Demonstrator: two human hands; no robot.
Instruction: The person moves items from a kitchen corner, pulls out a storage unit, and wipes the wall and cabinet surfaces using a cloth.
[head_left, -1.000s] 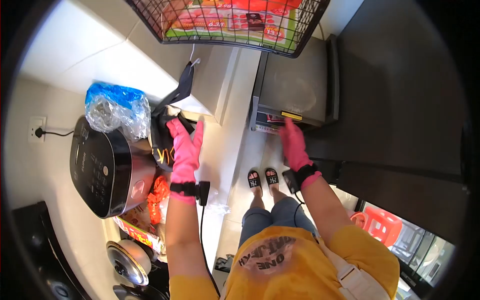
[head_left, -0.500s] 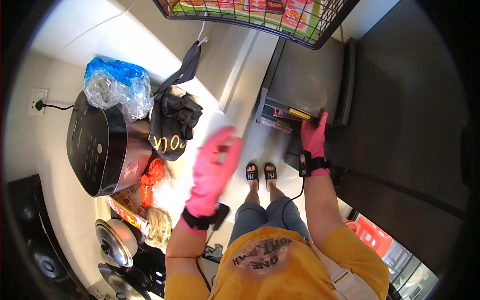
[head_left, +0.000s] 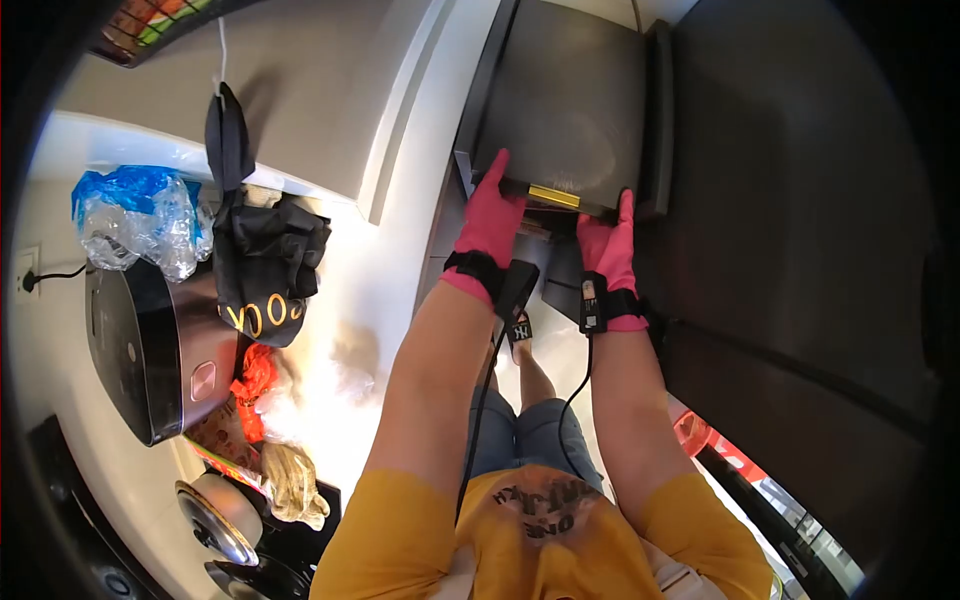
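Two pink gloves: one on each hand, both at the front of one dark unit (head_left: pixel 570 95).
Left hand (head_left: pixel 492 225): narrow spread, one digit up on the unit's front left corner; the others are hidden from my feed, so I cannot tell how firm the hold is.
Right hand (head_left: pixel 610 250): narrow gap, one digit up at the front right corner; closure not resolvable on my view.
Yellow strip (head_left: pixel 553 197): one, on the dark unit's front edge, between both hands.
Wrist straps: two, black, one per wrist.
Worktop (head_left: pixel 345 260): left of the arms; one cooker (head_left: pixel 165 345) near the wall, one blue-and-clear plastic bag (head_left: pixel 140 220) by its far end, one black bag (head_left: pixel 265 260) beside it, one red bag (head_left: pixel 256 385) nearer me.
Lidded pot (head_left: pixel 225 515): one.
Wire basket (head_left: pixel 128 63): one, partly in view, upper left.
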